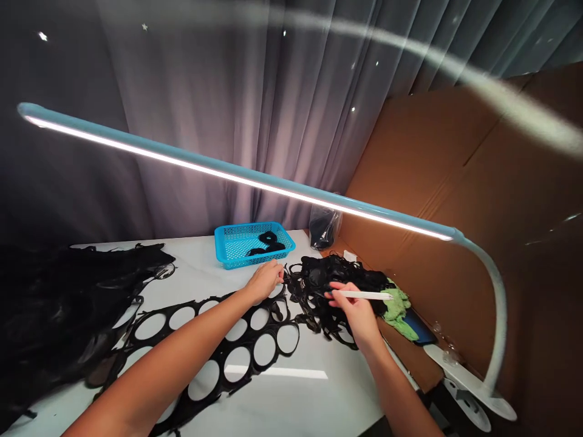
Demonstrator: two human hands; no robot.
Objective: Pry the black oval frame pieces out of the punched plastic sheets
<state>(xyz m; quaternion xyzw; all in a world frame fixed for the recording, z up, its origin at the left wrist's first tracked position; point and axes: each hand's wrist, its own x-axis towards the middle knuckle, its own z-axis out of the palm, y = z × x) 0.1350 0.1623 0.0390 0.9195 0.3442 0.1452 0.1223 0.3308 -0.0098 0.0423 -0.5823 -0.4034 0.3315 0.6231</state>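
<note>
A black sheet [214,352] with rows of large round holes lies flat on the white table. My left hand [266,280] is at its far right end, fingers curled and pinched on what looks like the sheet's edge; the fingertips are partly hidden. A slim white pen-shaped tool [364,295] rests in my right hand [353,306], pointing leftwards, its tip hard to make out against the black. Right beneath that hand is a tangled heap of black scraps [319,279], close to the sheet's right end.
Behind my left hand stands a blue basket [221,249] with several black pieces inside. A large black pile [59,309] covers the left side. To the right are a green cloth [397,306], a clear bag [324,224] and the lamp's stand [498,303]; its lit bar [237,176] spans overhead.
</note>
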